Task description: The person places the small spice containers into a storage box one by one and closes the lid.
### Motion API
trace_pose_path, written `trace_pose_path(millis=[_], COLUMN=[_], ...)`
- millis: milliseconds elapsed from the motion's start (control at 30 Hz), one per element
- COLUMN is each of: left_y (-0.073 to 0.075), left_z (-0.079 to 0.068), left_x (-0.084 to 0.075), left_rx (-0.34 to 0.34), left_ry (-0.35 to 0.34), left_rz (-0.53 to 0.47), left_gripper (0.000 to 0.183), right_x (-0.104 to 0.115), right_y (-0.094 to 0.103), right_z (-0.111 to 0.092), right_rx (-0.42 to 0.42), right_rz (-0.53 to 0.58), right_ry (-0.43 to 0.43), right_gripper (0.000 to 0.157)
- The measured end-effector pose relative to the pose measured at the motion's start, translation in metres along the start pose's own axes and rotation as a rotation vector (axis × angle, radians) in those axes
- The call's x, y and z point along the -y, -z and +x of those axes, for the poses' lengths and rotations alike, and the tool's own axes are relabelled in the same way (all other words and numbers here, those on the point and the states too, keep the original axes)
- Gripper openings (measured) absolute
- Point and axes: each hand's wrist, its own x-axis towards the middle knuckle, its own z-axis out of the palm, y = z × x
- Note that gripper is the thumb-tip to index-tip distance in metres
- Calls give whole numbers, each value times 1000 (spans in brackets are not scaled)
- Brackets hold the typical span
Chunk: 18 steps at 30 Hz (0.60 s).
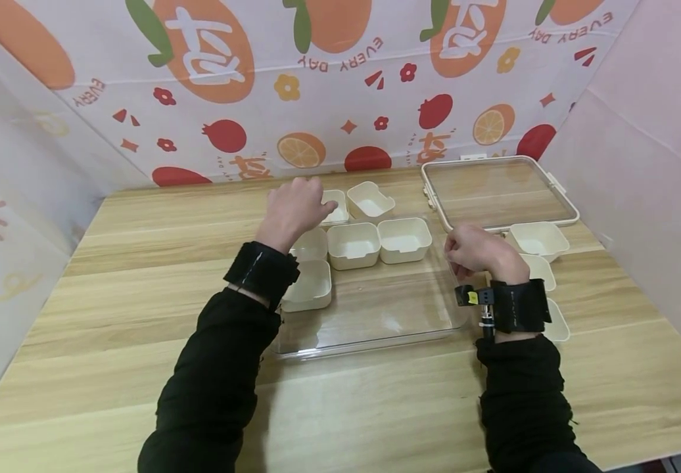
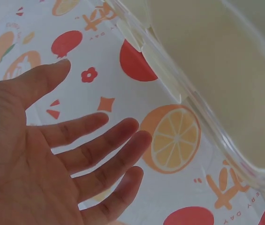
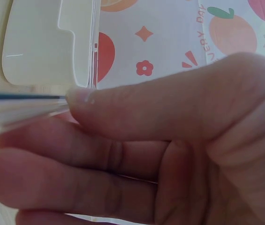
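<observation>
A clear plastic box (image 1: pixel 399 309) lies on the table, with several cream bins (image 1: pixel 353 246) in its left and back parts. My left hand (image 1: pixel 296 209) is over its back left corner, beside a small cream bin (image 1: pixel 334 205). In the left wrist view the fingers (image 2: pixel 109 145) are spread and slightly bent, holding nothing, with the box wall to their right. My right hand (image 1: pixel 479 253) is at the box's right side. In the right wrist view its thumb and forefinger pinch the box's thin clear edge (image 3: pixel 24 105), the other fingers curled below.
A clear lid with a cream frame (image 1: pixel 500 192) lies at the back right. More cream bins (image 1: pixel 538 240) stand in a column right of the box, partly behind my right wrist. One bin (image 1: pixel 370 201) sits tilted at the back. A fruit-print cloth (image 1: pixel 328 85) hangs behind the table.
</observation>
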Motion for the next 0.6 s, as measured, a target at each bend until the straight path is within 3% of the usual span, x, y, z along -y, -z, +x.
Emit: trace_pose_path(millis=[167,400,600], left_y=[-2,-9,-12], left_z=[8,16,19], left_x=[-6,-14,-17], left_rx=[7,109,137], left_ry=[49,69,92], left_rz=[-12,32,46], left_gripper=[42,46,45], right_x=[0,0,0], right_y=[0,-1,0], right_z=[0,0,0], right_rx=[-9,-4,-9], right_rz=[-14,5,-4], right_ry=[8,8,9], right_gripper=[14,15,14])
